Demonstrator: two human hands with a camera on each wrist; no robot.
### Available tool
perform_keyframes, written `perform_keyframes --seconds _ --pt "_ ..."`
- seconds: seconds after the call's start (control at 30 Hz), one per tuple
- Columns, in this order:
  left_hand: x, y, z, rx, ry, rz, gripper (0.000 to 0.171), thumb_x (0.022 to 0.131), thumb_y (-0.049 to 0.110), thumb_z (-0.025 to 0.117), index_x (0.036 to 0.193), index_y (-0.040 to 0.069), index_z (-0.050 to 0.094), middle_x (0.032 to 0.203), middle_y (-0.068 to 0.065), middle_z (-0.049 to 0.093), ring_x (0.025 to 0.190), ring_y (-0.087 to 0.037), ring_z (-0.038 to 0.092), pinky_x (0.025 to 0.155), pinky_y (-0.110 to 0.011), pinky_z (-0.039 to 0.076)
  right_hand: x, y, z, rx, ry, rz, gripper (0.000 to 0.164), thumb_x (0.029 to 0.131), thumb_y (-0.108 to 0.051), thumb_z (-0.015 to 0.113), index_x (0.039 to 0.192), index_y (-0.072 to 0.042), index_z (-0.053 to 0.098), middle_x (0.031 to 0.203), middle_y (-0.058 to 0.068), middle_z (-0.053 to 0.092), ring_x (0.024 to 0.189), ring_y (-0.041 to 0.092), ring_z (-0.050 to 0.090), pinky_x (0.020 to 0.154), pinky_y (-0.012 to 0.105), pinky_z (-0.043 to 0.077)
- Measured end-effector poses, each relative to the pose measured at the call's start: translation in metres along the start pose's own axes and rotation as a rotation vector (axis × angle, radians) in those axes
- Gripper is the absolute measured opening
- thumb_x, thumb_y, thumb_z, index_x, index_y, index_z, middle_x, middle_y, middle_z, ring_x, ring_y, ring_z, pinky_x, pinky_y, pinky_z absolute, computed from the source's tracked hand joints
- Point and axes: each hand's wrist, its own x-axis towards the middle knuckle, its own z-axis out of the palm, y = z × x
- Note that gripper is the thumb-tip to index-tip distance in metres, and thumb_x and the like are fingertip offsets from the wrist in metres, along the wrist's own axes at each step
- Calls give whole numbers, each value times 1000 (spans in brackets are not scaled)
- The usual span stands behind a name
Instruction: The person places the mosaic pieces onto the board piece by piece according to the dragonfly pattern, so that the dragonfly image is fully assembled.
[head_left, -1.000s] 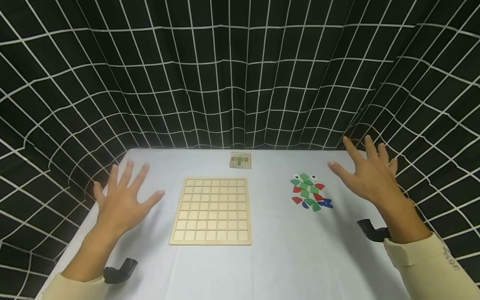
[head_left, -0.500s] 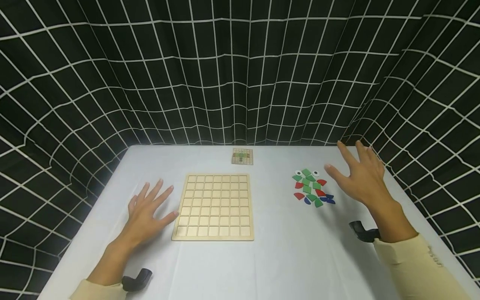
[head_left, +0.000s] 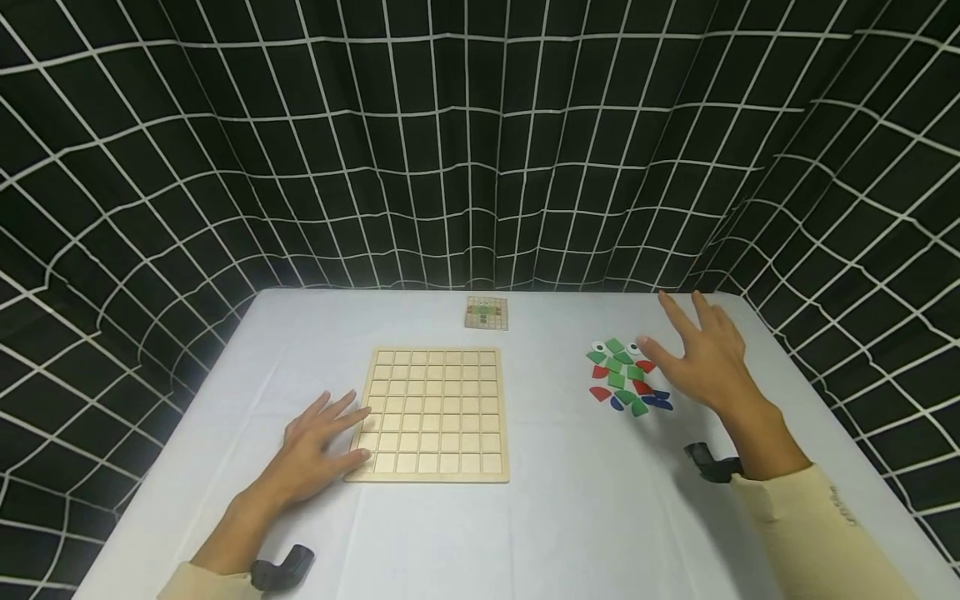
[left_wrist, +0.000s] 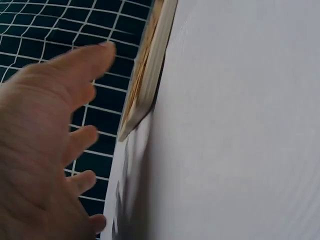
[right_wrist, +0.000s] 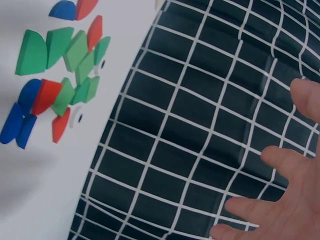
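A square wooden board (head_left: 437, 477) with a grid of shallow cells lies left of the table's middle. My left hand (head_left: 311, 454) is over the board's left edge, fingers spread and holding nothing; its fingertips overlap the edge in the head view. In the left wrist view the board (left_wrist: 150, 75) shows edge-on beyond the thumb. On the right side lies a loose cluster of flat green pieces (head_left: 616, 379), red pieces (head_left: 600, 393), blue pieces (head_left: 657, 403) and round eye pieces (head_left: 597, 347). My right hand (head_left: 705, 358) hovers just right of them, fingers spread, nothing held.
A small card (head_left: 486, 312) with a gridded green figure lies near the table's back edge. The white-covered table (head_left: 585, 500) is enclosed by a dark curtain (head_left: 480, 150) with white grid lines at the back and sides. Black wrist mounts (head_left: 283, 568) sit under both forearms.
My left hand has come down and right, from beside the board to its left edge. My right hand has shifted left, closer to the coloured pieces. The head view has tilted slightly.
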Motion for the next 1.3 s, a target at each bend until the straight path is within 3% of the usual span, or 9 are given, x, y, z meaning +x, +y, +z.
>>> perform_keyframes --seconds 0.37,0.87,1.3 --pt "-2 -3 5 3 -38 -20 57 82 47 74 130 19 62 148 -8 42 140 -41 17 107 -63 6 8 1 14 32 -4 -6 77 93 -54 49 154 -14 23 152 33 10 136 56 5 99 77 2" --pt "-1 -5 10 58 -44 -28 53 83 51 70 126 20 65 147 -5 44 140 -39 20 108 -62 5 27 16 51 106 -17 28 63 96 -40 55 150 -14 34 150 31 22 135 55 13 97 78 11" --pt "-4 -8 12 42 -36 -21 53 84 50 70 127 20 65 147 -4 43 140 -39 21 108 -62 6 51 27 79 156 -150 29 51 97 -22 58 145 -18 44 152 27 22 135 52 14 99 75 13"
